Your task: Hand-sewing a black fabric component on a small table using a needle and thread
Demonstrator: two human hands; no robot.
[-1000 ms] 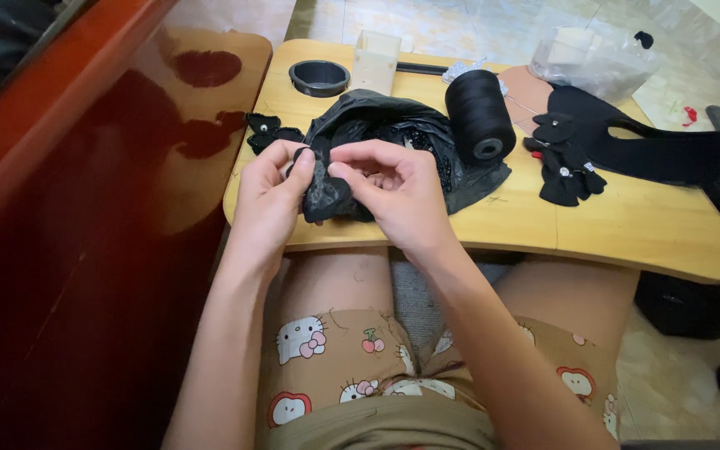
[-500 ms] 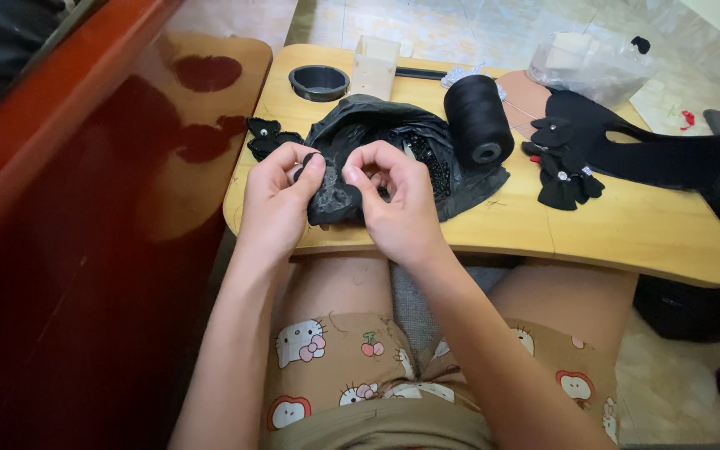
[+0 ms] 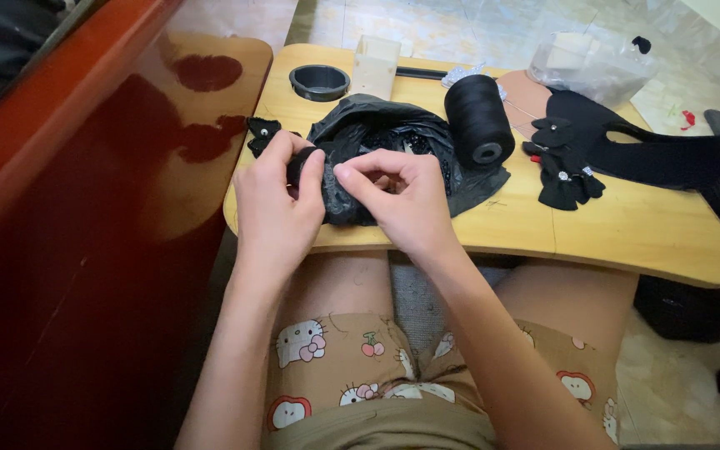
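Observation:
Both hands meet over the near edge of a small wooden lap table (image 3: 627,237). My left hand (image 3: 281,204) grips a small black felt piece (image 3: 300,162) between thumb and fingers. My right hand (image 3: 406,196) is pinched at the fingertips beside that piece; whatever it pinches is too small to see. Just behind the hands lies a crumpled black plastic bag (image 3: 393,137) with small dark items inside. A big spool of black thread (image 3: 478,117) lies on its side to the right of the bag.
Black felt cut-outs (image 3: 627,150) and small finished felt shapes (image 3: 564,179) lie at the table's right. A black round lid (image 3: 320,82), a pale box (image 3: 377,58) and a clear plastic bag (image 3: 589,62) sit at the back. Red-brown wooden furniture (image 3: 85,250) stands close on the left.
My right hand has drawn in closer to the left, and the fingertips now pinch together at the small black piece. The view has shifted slightly.

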